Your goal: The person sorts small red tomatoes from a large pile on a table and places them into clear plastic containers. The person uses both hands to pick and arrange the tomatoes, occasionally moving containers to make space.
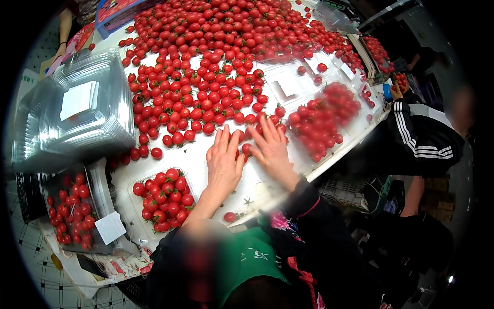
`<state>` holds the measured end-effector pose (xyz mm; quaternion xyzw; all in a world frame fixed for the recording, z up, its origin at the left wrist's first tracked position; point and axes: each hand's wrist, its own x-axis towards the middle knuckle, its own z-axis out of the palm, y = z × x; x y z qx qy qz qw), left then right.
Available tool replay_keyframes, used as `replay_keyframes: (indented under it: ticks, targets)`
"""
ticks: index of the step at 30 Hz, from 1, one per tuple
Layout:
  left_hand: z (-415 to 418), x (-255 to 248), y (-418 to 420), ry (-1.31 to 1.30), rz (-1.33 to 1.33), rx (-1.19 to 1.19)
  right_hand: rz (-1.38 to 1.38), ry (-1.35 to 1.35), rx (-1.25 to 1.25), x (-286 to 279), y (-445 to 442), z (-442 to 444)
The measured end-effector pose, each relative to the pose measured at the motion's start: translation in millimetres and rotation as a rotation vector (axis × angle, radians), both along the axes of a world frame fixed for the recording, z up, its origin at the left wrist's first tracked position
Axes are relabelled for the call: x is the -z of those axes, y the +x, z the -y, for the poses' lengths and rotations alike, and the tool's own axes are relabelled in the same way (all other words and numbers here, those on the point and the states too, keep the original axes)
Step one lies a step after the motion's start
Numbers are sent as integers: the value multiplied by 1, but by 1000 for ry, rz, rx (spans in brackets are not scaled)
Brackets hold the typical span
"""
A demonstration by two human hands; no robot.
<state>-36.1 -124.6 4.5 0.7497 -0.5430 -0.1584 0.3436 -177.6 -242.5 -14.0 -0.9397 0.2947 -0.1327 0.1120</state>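
Note:
My left hand (224, 159) lies palm down at the front edge of a wide spread of red cherry tomatoes (206, 104) on a white table (262, 189). To its right is my right hand (272, 148), also palm down with fingers spread, its fingertips among the nearest tomatoes. A few tomatoes show in the gap between the two hands. Neither hand visibly grips anything, though their palms are hidden. Left of my left forearm stands a clear plastic tray filled with cherry tomatoes (166, 199). Near the table's front edge sits a single tomato (230, 217).
Stacked clear plastic containers (104, 116) bearing a paper slip stand at left. Below them is a filled tray on a scale-like stand (101, 193). Clear plastic over tomatoes (316, 119) lies at right. A co-worker in a striped black sleeve (405, 127) holds tomatoes; another person's arm (65, 29) shows top left.

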Motion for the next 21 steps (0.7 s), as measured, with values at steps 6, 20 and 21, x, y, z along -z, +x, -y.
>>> replay_keyframes:
  ticks: [6,20,21]
  targets:
    - [-41,-9,-11,224,97,137,-96,119,-101,-10,-43,-34]
    - [-54,-8,-19,62,140,-9,177,126,115,-15,-63,-41]
    - [-52,-7,-17,84,164,-2,176,157,139,-14,-62,-41]
